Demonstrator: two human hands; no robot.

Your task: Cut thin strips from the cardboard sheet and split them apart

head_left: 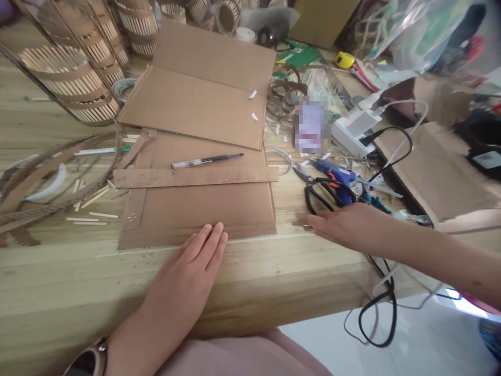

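One lower cardboard sheet (203,209) is laid flat near the front edge of the wooden table (254,282). Its near edge is pressed by the left hand (191,266), which is open and flat, its fingers held together. Across the sheet one cardboard strip (195,178) is laid, and just beyond it one pen (207,160). The sheet's far part is covered by one creased cardboard piece (199,107), on which two white scraps (254,116) are scattered.

To the right, one pair of scissors (310,180) is found just beside the right hand (348,224). That hand is lowered to the table, fingers pointed toward the sheet; whether anything is gripped cannot be told. One blue glue gun (343,189) is partly overlapped by the scissors' handles, so that area is crowded. One tape ring (290,163) is set by the sheet's right side.

Farther out, one power strip (352,137) with plugged-in cables is seen, and one yellow tape measure (345,60). The right side is taken up by an open carton (442,167). On the left, curled strips (70,151) and loose sticks (96,198) are strewn, too tangled to be counted; behind them several slatted cylinders (66,78) are stood.
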